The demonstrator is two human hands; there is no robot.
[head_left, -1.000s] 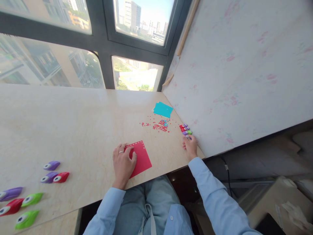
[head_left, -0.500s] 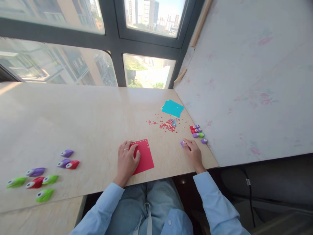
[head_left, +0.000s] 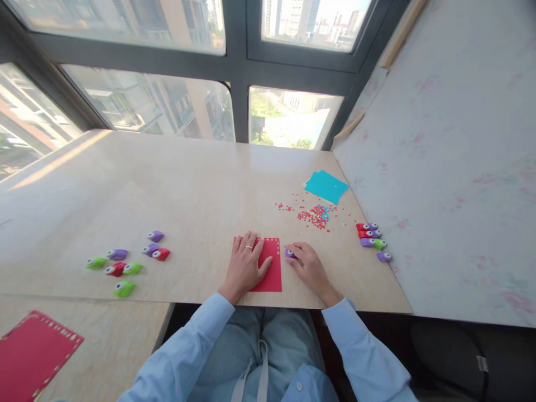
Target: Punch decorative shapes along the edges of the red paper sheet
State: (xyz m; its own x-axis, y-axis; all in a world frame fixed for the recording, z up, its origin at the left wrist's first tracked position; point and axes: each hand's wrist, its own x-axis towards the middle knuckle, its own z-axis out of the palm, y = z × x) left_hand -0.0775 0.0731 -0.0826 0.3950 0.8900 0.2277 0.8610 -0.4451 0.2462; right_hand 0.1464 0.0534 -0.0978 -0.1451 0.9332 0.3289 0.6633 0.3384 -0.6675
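Note:
A red sheet of paper (head_left: 273,277) lies near the table's front edge, with a row of small punched holes along its far side and some at the far right corner. My left hand (head_left: 244,267) rests flat on the sheet with its fingers spread and a ring on one finger. Just right of the paper, my right hand (head_left: 310,272) grips a small purple craft punch (head_left: 289,253) between thumb and fingers. The punch is close to the paper's right edge. My fingers cover part of it.
Red and blue paper bits (head_left: 314,216) are scattered beyond my right hand, near blue sheets (head_left: 326,186). Several craft punches (head_left: 368,233) stand by the wall (head_left: 452,223); more punches (head_left: 124,269) lie on the left. Another punched red sheet (head_left: 36,354) is at lower left.
My right hand has carried the purple punch leftward to the red sheet's right side. My left hand now lies flatter on the sheet, which sits straighter. The view has turned left.

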